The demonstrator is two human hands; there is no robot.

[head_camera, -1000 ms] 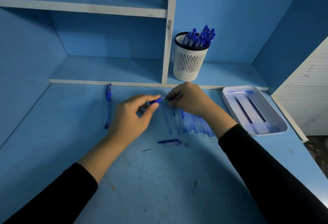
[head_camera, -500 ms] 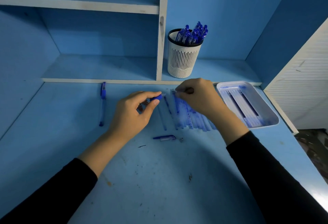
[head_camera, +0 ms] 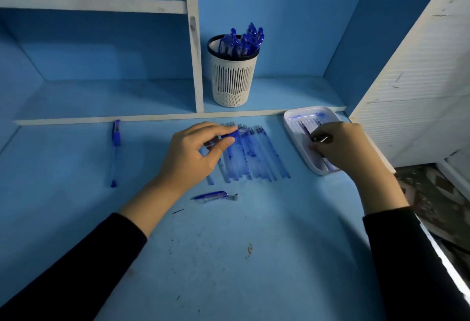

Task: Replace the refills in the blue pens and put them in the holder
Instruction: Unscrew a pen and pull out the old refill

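My left hand [head_camera: 193,154] pinches a blue pen barrel [head_camera: 230,137] above a row of several used refills [head_camera: 254,155] lying on the desk. My right hand [head_camera: 338,149] is over the white tray [head_camera: 292,122] at the right, fingers curled on a dark refill [head_camera: 319,139] among the refills in it. A detached pen part with its tip [head_camera: 212,196] lies in front of the refill row. One whole blue pen [head_camera: 115,151] lies at the left. The white slotted holder [head_camera: 232,79] stands on the back shelf with several blue pens in it.
A white shelf divider [head_camera: 195,66] rises just left of the holder, and a raised ledge [head_camera: 152,118] runs along the back of the desk. A white slatted panel [head_camera: 419,79] closes the right side. The floor drops away past the desk's right edge.
My right hand has moved from the refill row rightward to the tray. My left hand keeps the pen barrel in about the same place.
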